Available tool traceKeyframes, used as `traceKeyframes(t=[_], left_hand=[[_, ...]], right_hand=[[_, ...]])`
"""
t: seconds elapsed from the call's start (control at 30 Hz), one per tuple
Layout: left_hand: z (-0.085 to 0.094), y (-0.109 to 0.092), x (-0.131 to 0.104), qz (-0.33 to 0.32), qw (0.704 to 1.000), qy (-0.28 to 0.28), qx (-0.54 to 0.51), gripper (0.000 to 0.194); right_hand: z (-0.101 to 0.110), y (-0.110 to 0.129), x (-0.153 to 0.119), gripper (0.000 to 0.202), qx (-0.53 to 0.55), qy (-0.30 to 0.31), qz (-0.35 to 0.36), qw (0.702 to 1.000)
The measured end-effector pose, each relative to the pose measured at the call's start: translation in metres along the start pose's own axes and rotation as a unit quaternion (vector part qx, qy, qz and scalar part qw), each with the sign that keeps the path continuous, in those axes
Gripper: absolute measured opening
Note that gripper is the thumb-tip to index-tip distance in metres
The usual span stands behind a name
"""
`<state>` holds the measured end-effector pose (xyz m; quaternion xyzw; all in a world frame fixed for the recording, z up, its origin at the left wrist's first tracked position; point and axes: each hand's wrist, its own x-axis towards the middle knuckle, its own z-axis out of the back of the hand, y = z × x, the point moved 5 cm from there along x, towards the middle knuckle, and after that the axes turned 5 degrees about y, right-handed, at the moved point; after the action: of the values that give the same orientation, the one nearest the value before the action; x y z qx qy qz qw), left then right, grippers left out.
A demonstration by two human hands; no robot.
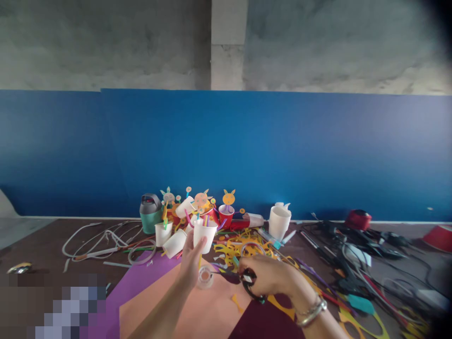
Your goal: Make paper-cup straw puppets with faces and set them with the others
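Note:
My left hand (191, 261) is wrapped round a white paper cup (205, 235), held up over the table with a paper animal face (201, 199) and coloured pipe cleaners rising around it. In my right hand (264, 273) is a pair of dark scissors (229, 275), their blades pointing left toward the cup's underside. Below the cup sits a clear roll of tape (205, 277) on a peach paper sheet (197, 310). A thin yellow strip shows under the cup; I cannot tell whether the blades touch it.
Decorated cups stand behind, including a red cup (226, 217) and a white cup (164, 233). A teal-and-grey device (150, 214) is at left. Yellow paper scraps (233, 240) lie behind my hands. White mugs or cups (280, 222), cables (353, 268) and a glue gun are right. A blue partition (229, 146) rises behind.

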<state>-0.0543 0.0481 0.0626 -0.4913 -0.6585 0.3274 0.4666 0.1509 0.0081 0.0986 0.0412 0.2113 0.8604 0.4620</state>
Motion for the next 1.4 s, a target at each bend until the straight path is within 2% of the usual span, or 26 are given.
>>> traceKeyframes(t=[0.1, 0.13, 0.17, 0.2, 0.27, 0.33, 0.47, 0.6, 0.77, 1.0, 1.17, 1.4], left_hand=[[-0.007, -0.001, 0.0, 0.03, 0.997, 0.051, 0.052, 0.046], [-0.01, 0.0, 0.0, 0.041, 0.995, 0.069, 0.062, 0.048], [-0.014, 0.001, -0.001, 0.048, 0.992, 0.089, 0.069, 0.05], [-0.017, 0.001, -0.003, 0.048, 0.99, 0.107, 0.076, 0.051], [-0.024, 0.003, -0.006, 0.037, 0.983, 0.144, 0.103, 0.051], [-0.029, 0.002, -0.009, 0.014, 0.977, 0.166, 0.135, 0.049], [-0.031, -0.001, -0.013, -0.014, 0.967, 0.182, 0.177, 0.05], [-0.033, -0.003, -0.016, -0.023, 0.958, 0.2, 0.206, 0.05], [-0.034, -0.002, -0.017, -0.019, 0.961, 0.207, 0.18, 0.05], [-0.032, 0.006, -0.017, 0.003, 0.957, 0.232, 0.176, 0.05], [-0.032, 0.008, -0.019, 0.02, 0.955, 0.242, 0.172, 0.055], [-0.034, 0.01, -0.02, 0.023, 0.958, 0.244, 0.149, 0.049]], right_hand=[[0.021, -0.01, -0.014, 0.028, 0.138, 0.043, 0.03, 0.989], [0.029, -0.01, -0.018, 0.028, 0.182, 0.036, 0.047, 0.982], [0.037, -0.012, -0.019, 0.03, 0.215, 0.004, 0.053, 0.975], [0.046, -0.014, -0.02, 0.029, 0.234, -0.055, 0.047, 0.969], [0.055, -0.018, -0.018, 0.028, 0.222, -0.141, 0.028, 0.964], [0.054, -0.02, -0.014, 0.026, 0.195, -0.167, 0.012, 0.966], [0.045, -0.016, -0.008, 0.027, 0.191, -0.135, 0.02, 0.972], [0.048, -0.013, -0.01, 0.025, 0.192, -0.147, 0.023, 0.97], [0.05, -0.015, -0.012, 0.028, 0.202, -0.142, 0.011, 0.969], [0.049, -0.017, -0.017, 0.033, 0.286, -0.091, 0.017, 0.954], [0.048, -0.023, -0.019, 0.034, 0.26, -0.084, 0.006, 0.962], [0.046, -0.024, -0.022, 0.035, 0.264, -0.069, -0.002, 0.962]])
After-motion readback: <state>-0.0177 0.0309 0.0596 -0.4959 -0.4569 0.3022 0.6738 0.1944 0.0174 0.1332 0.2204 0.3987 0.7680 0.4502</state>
